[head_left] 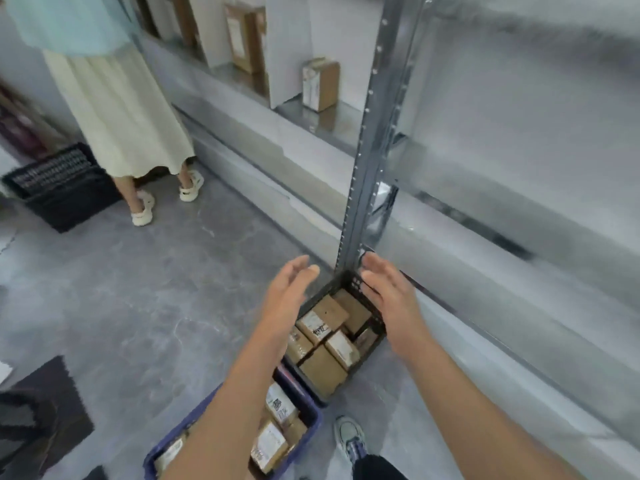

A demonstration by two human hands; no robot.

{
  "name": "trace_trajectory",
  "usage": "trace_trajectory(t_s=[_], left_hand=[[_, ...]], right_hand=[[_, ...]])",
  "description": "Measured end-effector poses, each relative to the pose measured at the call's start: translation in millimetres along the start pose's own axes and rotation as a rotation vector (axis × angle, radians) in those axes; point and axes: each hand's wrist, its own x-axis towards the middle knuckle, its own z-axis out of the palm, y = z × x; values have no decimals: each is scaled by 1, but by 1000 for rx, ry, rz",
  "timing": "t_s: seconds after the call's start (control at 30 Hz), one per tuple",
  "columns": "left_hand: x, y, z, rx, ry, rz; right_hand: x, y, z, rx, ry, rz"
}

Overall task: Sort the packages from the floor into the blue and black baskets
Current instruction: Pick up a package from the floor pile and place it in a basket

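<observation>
My left hand (289, 292) and right hand (388, 292) hover with fingers straight and slightly spread, holding nothing. They flank the black basket (356, 284), which sits at 12 o'clock at the foot of the shelf post (367, 150). Brown packages (322, 320) fill it. Just beside it, at 7 o'clock, the blue basket (313, 415) holds labelled packages (270, 445), perhaps four; my forearm hides some.

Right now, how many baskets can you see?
3: blue basket nearest, black basket just beyond it, second black basket far left. Others may be hidden.
</observation>
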Motion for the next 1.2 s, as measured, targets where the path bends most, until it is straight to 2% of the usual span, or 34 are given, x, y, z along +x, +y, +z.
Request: trace_trajectory(t_s=[0.2, 0.5, 0.97, 1.2], left_hand=[[-22, 16, 57, 95, -308, 46], [-103, 12, 190, 216, -711, 75], [-320, -54, 412, 398, -1174, 79], [-432, -110, 494, 474, -1383, 65]], right_hand=[[-76, -22, -61, -2, 279, -78], [-203, -22, -176, 115, 652, -148], [-437, 45, -367, 294, 1118, -200], [-550, 83, -422, 394, 1349, -237]])
